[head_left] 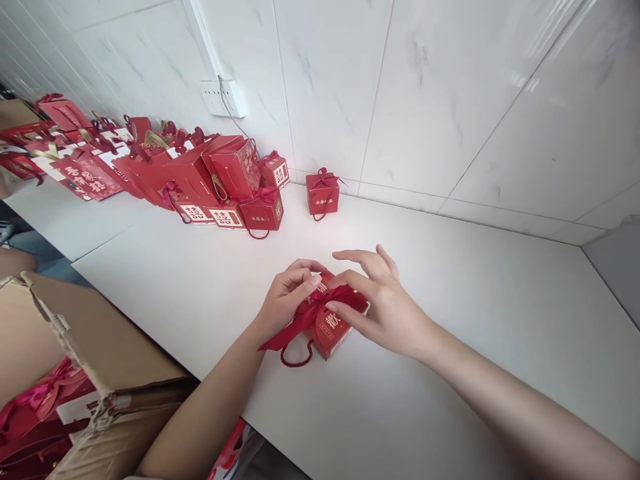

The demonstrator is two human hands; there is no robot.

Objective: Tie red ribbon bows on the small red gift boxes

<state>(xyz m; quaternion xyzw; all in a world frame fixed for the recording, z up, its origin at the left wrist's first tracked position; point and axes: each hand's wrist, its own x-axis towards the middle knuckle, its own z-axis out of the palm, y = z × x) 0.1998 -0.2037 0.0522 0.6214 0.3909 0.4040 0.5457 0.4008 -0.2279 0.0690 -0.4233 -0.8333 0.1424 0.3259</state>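
Observation:
A small red gift box (327,337) with pale lettering lies on the white table in front of me. A dark red satin ribbon (303,319) is gathered in a bow across its top, one tail hanging toward the lower left. My left hand (290,293) is closed at the box's far left side, thumb and fingers pinching at the ribbon; the exact grip is partly hidden. Over the right loop, my right hand (380,297) has its fingers spread and curved, thumb and forefinger tips apart around the ribbon. A red cord handle (297,363) loops out from the box.
One finished-looking red box (323,197) with a bow stands near the tiled wall. Several red boxes and bags (225,173) crowd the back left, below a wall socket (223,99). An open cardboard carton (100,333) holding red boxes stands at the table's left front edge.

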